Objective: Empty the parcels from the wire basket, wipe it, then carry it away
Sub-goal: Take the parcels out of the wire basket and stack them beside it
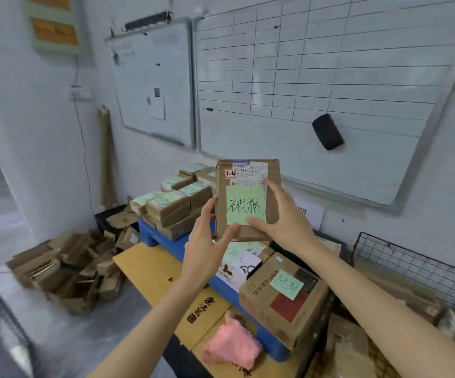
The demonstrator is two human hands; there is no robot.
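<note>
I hold a flat brown parcel (248,181) upright in front of me, with a white shipping label at its top and a green sticky note on its face. My left hand (207,241) grips its lower left edge, thumb on the front. My right hand (283,216) holds its right side, thumb pressing the note's bottom edge. The black wire basket (411,263) stands at the right by the wall; only its mesh wall shows. A pink cloth (231,347) lies crumpled on cardboard near the bottom of the view.
A blue pallet (152,236) carries stacks of taped brown parcels (171,205). A larger box with a green note (283,298) sits below my hands. Flattened yellow cardboard (150,268) lies on the floor. A heap of cardboard scraps (70,268) fills the left floor. Whiteboards (316,77) hang on the wall.
</note>
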